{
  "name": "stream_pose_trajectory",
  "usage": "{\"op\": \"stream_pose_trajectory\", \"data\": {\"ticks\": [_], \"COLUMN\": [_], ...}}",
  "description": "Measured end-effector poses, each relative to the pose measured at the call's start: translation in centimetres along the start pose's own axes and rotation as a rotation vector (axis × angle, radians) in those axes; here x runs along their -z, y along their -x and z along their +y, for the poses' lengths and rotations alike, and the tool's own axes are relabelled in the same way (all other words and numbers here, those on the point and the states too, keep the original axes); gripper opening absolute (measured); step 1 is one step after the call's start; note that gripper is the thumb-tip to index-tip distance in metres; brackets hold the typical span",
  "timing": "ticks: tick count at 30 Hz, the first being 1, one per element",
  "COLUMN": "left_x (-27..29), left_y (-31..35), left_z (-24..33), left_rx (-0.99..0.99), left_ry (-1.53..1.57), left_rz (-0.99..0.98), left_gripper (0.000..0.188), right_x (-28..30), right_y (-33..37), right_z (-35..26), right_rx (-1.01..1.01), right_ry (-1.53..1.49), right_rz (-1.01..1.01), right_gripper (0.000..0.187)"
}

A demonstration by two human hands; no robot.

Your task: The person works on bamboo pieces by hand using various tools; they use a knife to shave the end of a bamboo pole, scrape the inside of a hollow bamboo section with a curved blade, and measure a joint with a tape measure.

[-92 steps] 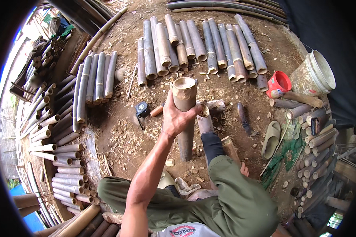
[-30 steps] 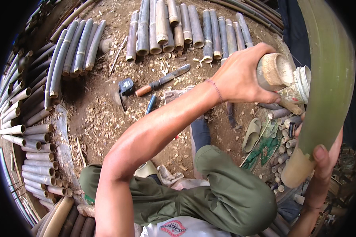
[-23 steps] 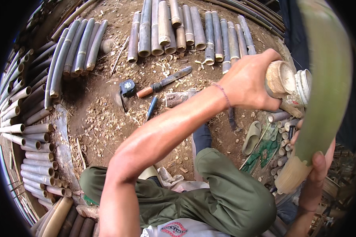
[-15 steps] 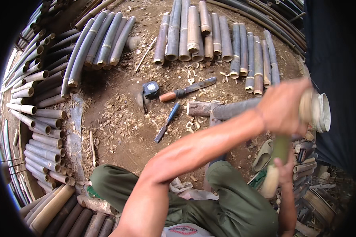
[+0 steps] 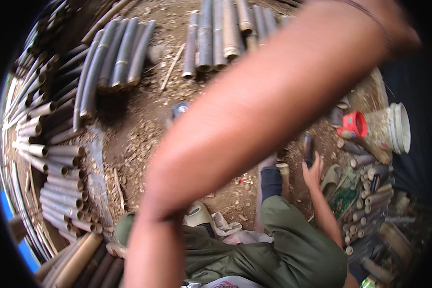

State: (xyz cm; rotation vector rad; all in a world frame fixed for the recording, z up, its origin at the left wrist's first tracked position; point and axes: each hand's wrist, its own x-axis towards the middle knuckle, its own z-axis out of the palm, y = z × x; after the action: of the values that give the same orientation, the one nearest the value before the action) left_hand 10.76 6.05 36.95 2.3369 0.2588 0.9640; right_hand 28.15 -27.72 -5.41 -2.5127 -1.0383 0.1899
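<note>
Swung up rightward since the earlier frame, the left hand (image 5: 404,32) is too blurred to read its grip, while the right hand (image 5: 314,172) parts thumb and fingers at a dark tool (image 5: 308,147) on the ground (image 5: 134,149), cut bamboo tubes (image 5: 205,36) already in rows.

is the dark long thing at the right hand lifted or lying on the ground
Cannot tell: the right hand is at the dark long thing, but its underside is not visible.
</note>
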Motion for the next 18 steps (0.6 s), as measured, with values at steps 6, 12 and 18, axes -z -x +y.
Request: {"op": "stream_pose_trajectory", "data": {"ticks": [6,12,18], "left_x": [-12.3,-12.8,-23.6], "left_y": [9.5,30.4,28.0], "left_z": [-12.2,-18.7,-13.2], "left_rx": [0.599,0.831,1.097], "left_ry": [-0.304,-0.678,0.126], "left_rz": [-0.699,-1.011,-0.514], "left_gripper": [0.058,0.052,0.052], "right_x": [3.8,3.2,20.5], "right_y": [-12.0,-14.1,-15.9], "right_z": [4.5,0.0,2.8], "right_rx": [-0.335,-0.288,-0.007], "right_ry": [0.220,0.277,-0.068], "right_rz": [-0.345,-0.613,-0.246], "right_gripper": [0.093,0.071,0.035]}}
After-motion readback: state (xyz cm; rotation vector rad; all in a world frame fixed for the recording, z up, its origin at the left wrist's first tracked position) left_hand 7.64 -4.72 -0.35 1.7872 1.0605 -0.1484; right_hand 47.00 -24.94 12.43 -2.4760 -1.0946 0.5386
